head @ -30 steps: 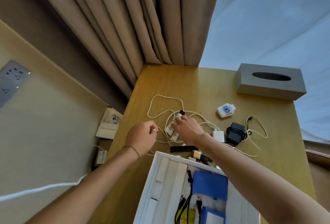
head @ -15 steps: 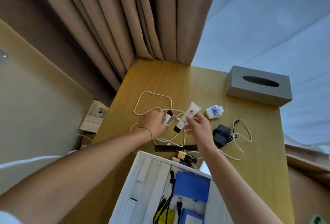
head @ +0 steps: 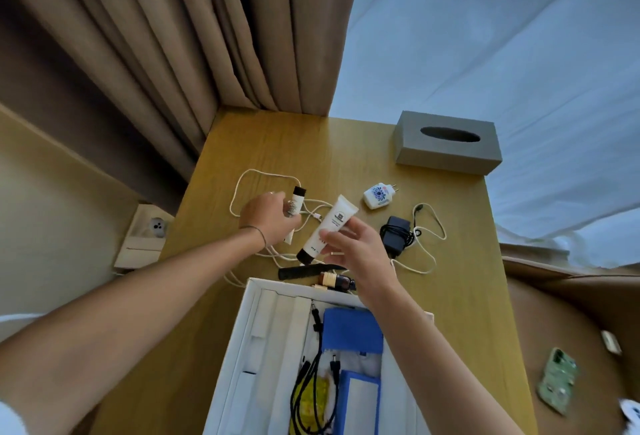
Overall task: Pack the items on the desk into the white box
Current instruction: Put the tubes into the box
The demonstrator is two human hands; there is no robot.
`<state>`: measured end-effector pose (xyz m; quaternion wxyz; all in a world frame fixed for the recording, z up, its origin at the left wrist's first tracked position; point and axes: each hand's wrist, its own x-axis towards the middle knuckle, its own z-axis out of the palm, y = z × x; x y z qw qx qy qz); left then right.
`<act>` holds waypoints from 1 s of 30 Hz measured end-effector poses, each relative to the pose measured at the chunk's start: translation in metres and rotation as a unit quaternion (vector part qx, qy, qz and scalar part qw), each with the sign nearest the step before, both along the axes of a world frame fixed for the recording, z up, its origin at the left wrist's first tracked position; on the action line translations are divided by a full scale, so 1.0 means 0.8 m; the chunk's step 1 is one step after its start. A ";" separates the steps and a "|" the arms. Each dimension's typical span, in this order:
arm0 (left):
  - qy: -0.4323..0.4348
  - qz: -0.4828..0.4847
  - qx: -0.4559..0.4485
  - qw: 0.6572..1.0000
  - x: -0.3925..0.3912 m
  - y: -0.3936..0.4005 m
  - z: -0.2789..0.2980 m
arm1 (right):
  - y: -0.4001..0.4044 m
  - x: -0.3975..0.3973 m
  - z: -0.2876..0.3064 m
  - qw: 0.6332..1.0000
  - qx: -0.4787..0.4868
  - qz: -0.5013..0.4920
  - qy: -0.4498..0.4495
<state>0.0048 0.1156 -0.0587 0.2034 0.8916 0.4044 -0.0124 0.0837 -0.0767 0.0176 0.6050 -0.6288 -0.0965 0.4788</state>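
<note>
- My right hand (head: pixel 353 247) grips a white tube (head: pixel 329 226) with a dark cap; thumb and fingers pinch its lower half, and it hangs tilted above the desk (head: pixel 346 143), cap end towards the white box (head: pixel 242 348).
- My left hand (head: pixel 268 218) is closed around a smaller tube (head: pixel 296 204) whose dark cap pokes out past my fingers, away from the box.
- The white box sits open at the near edge of the desk, already holding a blue pouch (head: pixel 353 330), black cables (head: pixel 311 393) and something yellow I cannot make out.
- Just beyond the box's far rim lie a black comb (head: pixel 304 270) and a small brown bottle (head: pixel 337 282).
- A white cord (head: pixel 256 174) loops across the desk beyond the box, passing under both hands.
- Further from the box, to the right, are a black charger (head: pixel 396 233) with its cable wound round it and a white plug (head: pixel 377 195) with a blue pattern.
- A grey tissue box (head: pixel 446 154) stands at the desk's far right corner, well apart from the white box.
</note>
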 end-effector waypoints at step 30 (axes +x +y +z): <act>-0.336 0.102 -0.367 0.861 -0.264 -0.127 0.121 | -0.079 -0.214 -0.117 0.879 -0.252 0.238 -0.327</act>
